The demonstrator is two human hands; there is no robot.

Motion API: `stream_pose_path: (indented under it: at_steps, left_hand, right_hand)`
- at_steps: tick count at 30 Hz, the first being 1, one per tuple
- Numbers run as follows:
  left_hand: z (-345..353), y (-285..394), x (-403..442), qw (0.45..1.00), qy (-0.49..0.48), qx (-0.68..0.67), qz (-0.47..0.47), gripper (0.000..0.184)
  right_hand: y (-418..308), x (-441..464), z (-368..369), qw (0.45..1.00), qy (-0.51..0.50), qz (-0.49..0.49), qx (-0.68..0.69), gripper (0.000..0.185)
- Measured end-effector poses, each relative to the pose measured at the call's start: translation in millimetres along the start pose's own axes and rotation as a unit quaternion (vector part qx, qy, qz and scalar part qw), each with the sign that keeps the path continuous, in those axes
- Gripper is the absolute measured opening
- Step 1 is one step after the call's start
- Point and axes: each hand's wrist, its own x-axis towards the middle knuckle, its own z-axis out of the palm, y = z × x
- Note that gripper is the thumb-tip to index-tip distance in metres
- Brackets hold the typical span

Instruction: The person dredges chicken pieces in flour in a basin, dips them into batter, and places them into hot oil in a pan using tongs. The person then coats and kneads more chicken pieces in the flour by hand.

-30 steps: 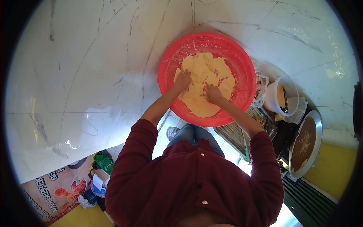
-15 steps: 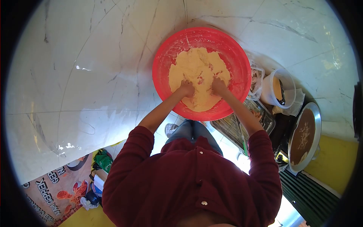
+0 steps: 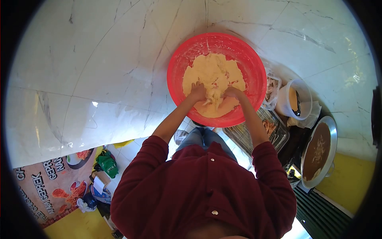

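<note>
A wide red basin holds a bed of pale yellow flour. Both hands are down inside it, backs up and fingertips dusted or sunk in the powder. My left hand is curled at the left of the flour, closed on some of it. Opposite, my right hand bends inward with closed fingers, also in the flour. Between them, a pale raised lump is coated in flour; what lies under the coating cannot be made out. Red basin floor shows through in patches.
Right of the basin are a plastic bag of pale pieces, a clear tub and a wire-racked tray with fried pieces. A large pan of brown oil stands farther right. Tiled walls close in behind and left.
Both hands stay in the flour and draw slightly closer, the right one turning inward. A pale raised lump now shows between them. The head view has shifted a little.
</note>
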Motion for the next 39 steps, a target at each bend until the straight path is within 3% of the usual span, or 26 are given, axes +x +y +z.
stream_pose_path:
  at_steps: [1,2,3,4,5,7,11,13,14,16,17,19,20,22,26,28,30,32,34,36,38,39]
  left_hand:
    - [-10.6,-3.1,-6.0,0.998,0.056,0.020,-0.003,0.037]
    - [-21.8,-5.0,-10.9,0.998,0.055,0.020,-0.003,0.037]
    - [-34.0,-6.2,-16.3,0.996,0.076,0.046,0.002,0.036]
    - [-39.4,-7.1,-19.3,0.993,0.096,0.071,0.005,0.034]
    - [-31.7,-10.5,-15.6,0.993,0.096,0.071,0.005,0.034]
    - [-7.9,-16.7,-2.6,0.988,0.047,0.147,-0.012,0.051]
    - [3.9,-5.1,-4.1,0.989,-0.019,0.143,-0.021,0.054]
    - [-10.4,10.4,-16.9,0.977,-0.045,0.209,-0.006,0.059]
    - [-12.6,16.2,-21.4,0.977,-0.048,0.208,-0.005,0.059]
    - [-16.6,17.2,-19.5,0.973,0.016,0.216,-0.083,0.048]
    - [-5.9,11.9,-13.0,0.973,0.017,0.216,-0.085,0.048]
    - [27.0,0.2,2.1,0.951,0.124,0.277,-0.055,0.049]
    - [31.5,-1.5,5.6,0.951,0.123,0.278,-0.056,0.049]
    - [17.8,4.3,3.9,0.956,0.061,0.287,0.001,0.041]
    - [28.7,-4.1,17.2,0.952,0.078,0.296,0.018,0.038]
    - [11.5,-7.5,8.1,0.967,0.029,0.249,0.053,0.042]
    - [11.5,-17.5,8.8,0.975,0.023,0.214,0.060,0.047]
    - [7.5,-18.4,8.9,0.982,0.015,0.179,0.065,0.052]
    - [-11.7,-12.4,-0.1,0.992,-0.097,0.074,0.028,0.061]
    - [-26.7,-4.7,-12.6,0.995,-0.101,0.026,0.006,0.063]
    - [-23.8,3.0,-26.1,0.994,-0.104,-0.022,-0.019,0.065]
    - [-16.4,12.0,-35.3,0.998,-0.046,0.034,0.015,0.064]
  right_hand:
    - [0.0,-4.0,-4.3,0.968,0.041,-0.176,-0.175,0.047]
    - [-2.0,-5.9,-7.5,0.968,0.041,-0.176,-0.174,0.047]
    - [-16.5,-14.5,-20.8,0.993,0.057,0.048,-0.091,0.046]
    - [-29.6,-21.6,-29.7,0.961,0.069,0.268,-0.003,0.047]
    - [-37.2,-26.0,-28.9,0.961,0.068,0.268,-0.002,0.047]
    - [-46.3,-34.8,-24.0,0.924,0.155,0.320,-0.144,0.041]
    - [-23.2,-6.7,10.8,0.901,0.215,0.312,-0.209,0.043]
    - [-33.9,-5.0,7.6,0.949,0.082,0.295,-0.079,0.049]
    - [-34.5,-0.8,15.8,0.949,0.079,0.296,-0.079,0.049]
    - [-29.8,19.4,27.7,0.986,-0.024,0.150,-0.068,0.044]
    - [-29.6,19.7,28.8,0.986,-0.023,0.148,-0.070,0.044]
    - [-47.3,-1.0,24.1,0.967,0.081,0.225,-0.092,0.047]
    - [-52.9,-10.2,20.5,0.967,0.081,0.223,-0.092,0.047]
    - [-54.0,-26.7,15.9,0.948,0.192,0.190,-0.167,0.053]
    - [-70.4,-41.5,1.5,0.939,0.221,0.198,-0.174,0.061]
    - [-90.9,-47.3,3.0,0.962,0.135,0.234,-0.049,0.068]
    - [-111.3,-46.9,9.8,0.971,0.025,0.237,-0.016,0.070]
    - [-119.1,-34.8,29.5,0.975,0.006,0.220,-0.036,0.071]
    - [-115.1,-24.1,38.3,0.978,-0.014,0.199,-0.058,0.073]
    - [-103.6,-15.8,35.1,0.975,-0.052,0.205,-0.062,0.068]
    - [-79.0,-15.6,29.4,0.976,0.008,0.213,-0.046,0.060]
    - [-68.8,-15.5,25.4,0.973,0.067,0.220,-0.033,0.052]
